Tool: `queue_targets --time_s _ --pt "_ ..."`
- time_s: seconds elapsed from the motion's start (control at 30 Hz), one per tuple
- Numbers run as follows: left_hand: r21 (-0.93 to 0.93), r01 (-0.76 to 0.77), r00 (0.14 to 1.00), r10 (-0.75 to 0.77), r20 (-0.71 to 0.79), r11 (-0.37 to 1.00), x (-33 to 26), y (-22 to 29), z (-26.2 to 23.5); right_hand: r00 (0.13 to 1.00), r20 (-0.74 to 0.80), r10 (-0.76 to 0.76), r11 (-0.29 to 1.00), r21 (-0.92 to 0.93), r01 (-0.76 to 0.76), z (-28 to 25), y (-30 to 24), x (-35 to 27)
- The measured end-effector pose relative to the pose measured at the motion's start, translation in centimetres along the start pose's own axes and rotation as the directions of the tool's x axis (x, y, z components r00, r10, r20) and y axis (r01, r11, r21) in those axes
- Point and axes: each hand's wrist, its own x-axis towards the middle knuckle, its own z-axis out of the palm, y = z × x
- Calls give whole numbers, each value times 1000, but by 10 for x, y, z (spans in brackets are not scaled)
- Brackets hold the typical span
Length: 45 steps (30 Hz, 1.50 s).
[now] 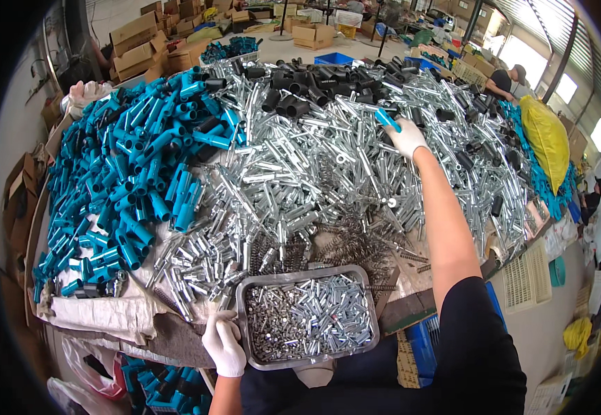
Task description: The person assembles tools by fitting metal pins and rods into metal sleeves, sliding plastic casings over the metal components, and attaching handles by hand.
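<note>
My right hand, in a white glove, reaches far out over the pile of shiny metal rods. It is closed on a blue plastic sleeve, a short tube. My left hand, gloved too, is at the table's near edge, against the left side of a dark-rimmed plastic tray. Its fingers are curled; whatever they may hold is hidden. Inside the tray are small dark metal pieces at left and short silvery pins at right. Thin coil springs lie just beyond the tray.
Many blue plastic sleeves are heaped at the left, black tubes along the back. A yellow sack stands at the right near a person. Below the right edge is a cream plastic crate. Cardboard boxes stack behind.
</note>
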Motion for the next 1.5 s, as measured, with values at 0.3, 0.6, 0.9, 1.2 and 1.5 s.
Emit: queue_targets --time_s 0.3,0.6,0.9,1.2,1.5 --pt "-42 -44 999 45 27 998 -3 7 4 938 -344 50 931 357 81 -21 23 -125" --pt "-174 -9 933 71 354 985 -31 59 25 939 312 -146 280 923 -263 -59 -134 -366" --pt "-2 -356 759 290 583 935 -46 82 15 860 506 -66 -86 856 -510 -43 -150 -442" --pt "75 -167 614 44 788 983 -29 115 -11 339 808 -482 395 546 -739 -73 -151 -438" --pt "37 -533 468 258 845 845 -3 138 -8 335 698 -633 143 530 -836 -64 -158 -443"
